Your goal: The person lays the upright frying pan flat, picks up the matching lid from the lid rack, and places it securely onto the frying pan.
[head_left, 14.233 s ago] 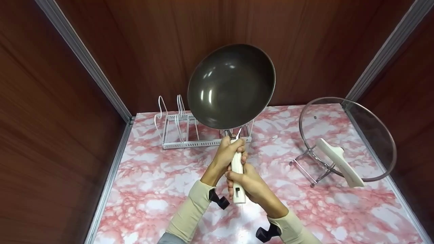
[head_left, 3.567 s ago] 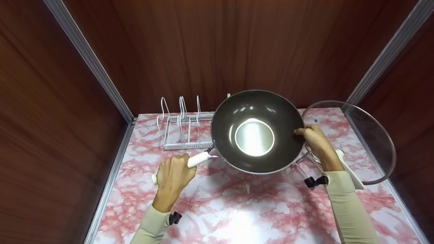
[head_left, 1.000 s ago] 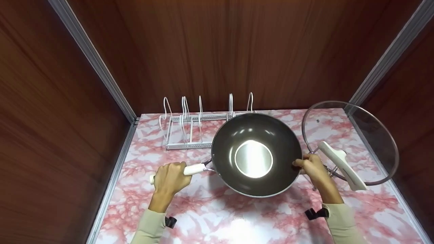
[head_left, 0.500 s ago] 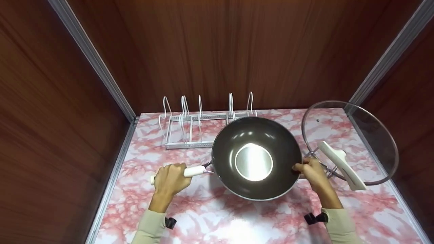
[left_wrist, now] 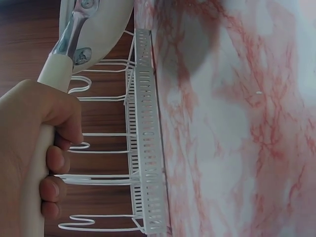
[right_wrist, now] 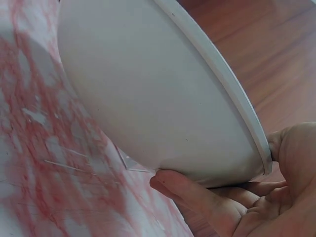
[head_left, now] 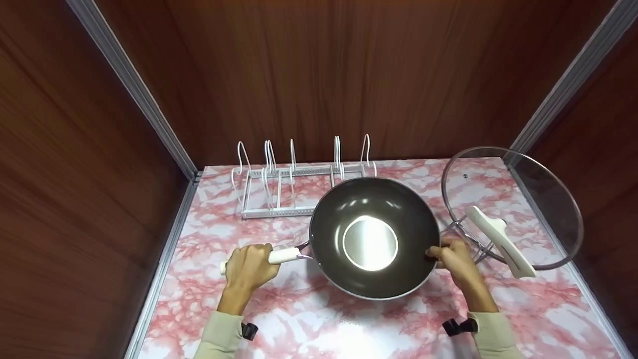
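Observation:
A deep wok [head_left: 329,219] with a dark inside and a pale outside is held above the table, in front of the rack. My left hand [head_left: 251,267] grips its cream handle [head_left: 284,256], with the fingers wrapped round it in the left wrist view. On the opposite side my right hand [head_left: 456,259] pinches the rim, thumb at the edge and fingers under the pale outer wall [right_wrist: 148,98], as the right wrist view shows. The wok's open side faces up toward the head camera.
A white wire pan rack [head_left: 276,213] with upright loops stands behind the wok, which hides its front right part. At the right, a glass lid [head_left: 543,199] with a cream handle [head_left: 503,244] leans on a small metal stand [head_left: 482,252]. Brown panels [head_left: 319,75] enclose the marbled table [head_left: 209,234].
Both hands gripped the handle at first, with the wok raised before the rack. My right hand then took the far rim. The wok has come lower and nearer to me.

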The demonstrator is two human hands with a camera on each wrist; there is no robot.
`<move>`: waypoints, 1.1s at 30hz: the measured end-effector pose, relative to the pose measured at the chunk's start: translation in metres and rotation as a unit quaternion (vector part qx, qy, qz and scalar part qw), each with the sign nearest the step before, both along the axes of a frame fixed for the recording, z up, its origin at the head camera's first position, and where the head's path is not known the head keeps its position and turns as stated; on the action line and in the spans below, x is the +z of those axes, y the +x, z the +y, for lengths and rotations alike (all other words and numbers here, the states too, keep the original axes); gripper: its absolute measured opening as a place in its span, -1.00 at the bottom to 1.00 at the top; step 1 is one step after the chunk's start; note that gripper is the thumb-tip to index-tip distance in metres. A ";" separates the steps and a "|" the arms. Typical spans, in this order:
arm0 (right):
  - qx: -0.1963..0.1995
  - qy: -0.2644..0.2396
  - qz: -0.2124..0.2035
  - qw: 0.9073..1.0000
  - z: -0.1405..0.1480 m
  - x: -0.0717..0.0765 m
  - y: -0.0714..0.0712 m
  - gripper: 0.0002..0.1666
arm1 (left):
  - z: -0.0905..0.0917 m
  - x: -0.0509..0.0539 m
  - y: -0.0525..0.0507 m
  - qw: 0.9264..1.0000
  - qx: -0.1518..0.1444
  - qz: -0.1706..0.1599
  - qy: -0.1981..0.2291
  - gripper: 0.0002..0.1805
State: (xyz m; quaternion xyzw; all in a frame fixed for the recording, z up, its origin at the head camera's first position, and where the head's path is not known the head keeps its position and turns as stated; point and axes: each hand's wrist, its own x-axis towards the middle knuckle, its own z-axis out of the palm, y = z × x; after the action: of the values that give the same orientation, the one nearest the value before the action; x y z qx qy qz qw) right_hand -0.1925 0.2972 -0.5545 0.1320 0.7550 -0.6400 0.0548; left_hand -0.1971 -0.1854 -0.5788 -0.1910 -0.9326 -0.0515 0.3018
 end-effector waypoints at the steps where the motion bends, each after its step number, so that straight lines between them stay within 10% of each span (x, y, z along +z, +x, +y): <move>1: -0.001 0.000 0.001 1.000 -0.001 -0.001 0.000 -0.78 | 0.000 -0.001 0.000 1.000 0.000 -0.001 0.000 -0.69; 33: 0.001 -0.029 -0.015 0.999 -0.011 -0.025 0.010 -0.79 | -0.010 -0.017 0.007 1.000 0.001 -0.029 0.005 -0.68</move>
State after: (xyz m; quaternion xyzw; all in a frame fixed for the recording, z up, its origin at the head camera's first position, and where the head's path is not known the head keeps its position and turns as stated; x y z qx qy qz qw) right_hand -0.1820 0.2865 -0.5791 0.1395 0.7356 -0.6592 0.0704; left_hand -0.1898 -0.1957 -0.5961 -0.1869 -0.9410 -0.0612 0.2753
